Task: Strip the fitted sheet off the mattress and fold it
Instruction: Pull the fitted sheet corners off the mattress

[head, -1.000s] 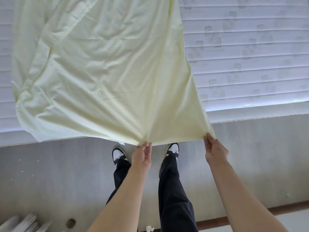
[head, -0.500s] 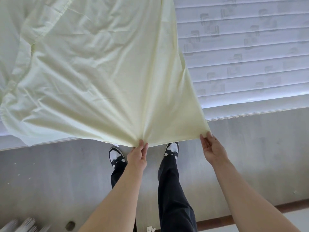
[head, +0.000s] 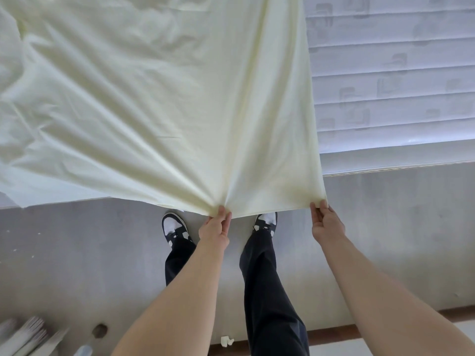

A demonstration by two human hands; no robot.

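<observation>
The sheet is pale yellow-green and lies spread over the mattress, covering its left and middle parts and reaching past the top and left edges of the view. Its near edge is lifted clear of the mattress's near edge and hangs out over the floor. The sheet's right edge runs straight up the mattress, and to the right of it the bare quilted white top shows, with faint square patterns stitched in rows.

The left hand pinches the near edge of the sheet between thumb and fingertips, and creases fan out from that pinch across the cloth (the fabric looks drawn tight there). The right hand grips the sheet's near right corner, fingers curled under the hem and thumb on top. Between the two hands the hem runs nearly straight and level.

Below the hands stand the person's legs in dark trousers, with black-and-white shoes on the grey floor just beside the mattress's near side. At the lower left corner of the view lie some blurred pale slats and a small dark round thing; what they are I cannot tell. A small white scrap lies on the floor between the legs.
</observation>
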